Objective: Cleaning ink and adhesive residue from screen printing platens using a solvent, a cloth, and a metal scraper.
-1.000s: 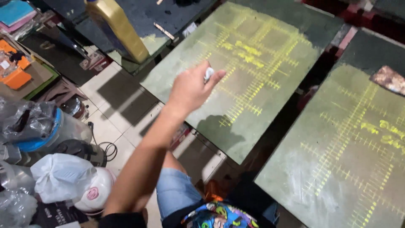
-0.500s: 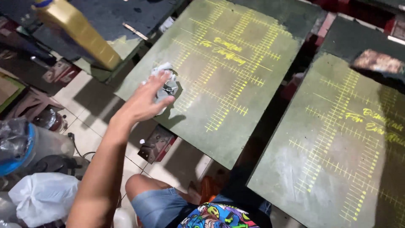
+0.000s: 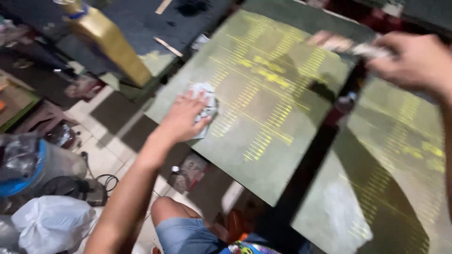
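The left hand (image 3: 184, 118) lies flat on a crumpled white rag (image 3: 205, 104), fingers spread and palm pressing it down on the near-left part of a green board (image 3: 263, 141) printed with yellow grid lines. So the grip there is wide and flat, pinning the cloth rather than pinching it. The rag bunches out just beyond the fingertips and under the palm. It looks soft, light and limp, the sort of thing that folds wherever it is pushed; I would judge it best taken in a loose handful at the bunched middle, since an edge would only trail.

The right hand (image 3: 414, 61) is up at the far right, blurred, closed around something pale and crumpled (image 3: 362, 49); I cannot tell what it is.

The board looks stiff and flat, with a dusty surface. A second green board (image 3: 391, 188) lies to the right of it, past a dark gap. Left of the pressing hand, a yellow jug (image 3: 110, 44) stands on a dark desk (image 3: 141, 19). Below the forearm, on the tiled floor (image 3: 108, 141), sits a white plastic bag (image 3: 52, 223).
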